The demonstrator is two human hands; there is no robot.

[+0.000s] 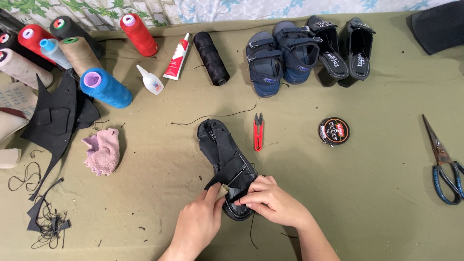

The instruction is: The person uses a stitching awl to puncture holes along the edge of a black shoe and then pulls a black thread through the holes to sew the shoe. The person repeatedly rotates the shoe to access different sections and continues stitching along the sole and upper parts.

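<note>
I see a black sandal (223, 157) lying near the middle of the olive cloth (377, 193), its near end covered by both hands. My left hand (199, 223) pinches a small tan tool (222, 191), mostly hidden by the fingers. My right hand (270, 200) has its fingertips pressed together on the strap; a thin black thread (252, 231) trails nearer. Just right lie red thread snips (258, 132), then a round polish tin (333, 131). Scissors (443, 162) are cut off at the right edge. Left lies a pink rag (103, 150).
</note>
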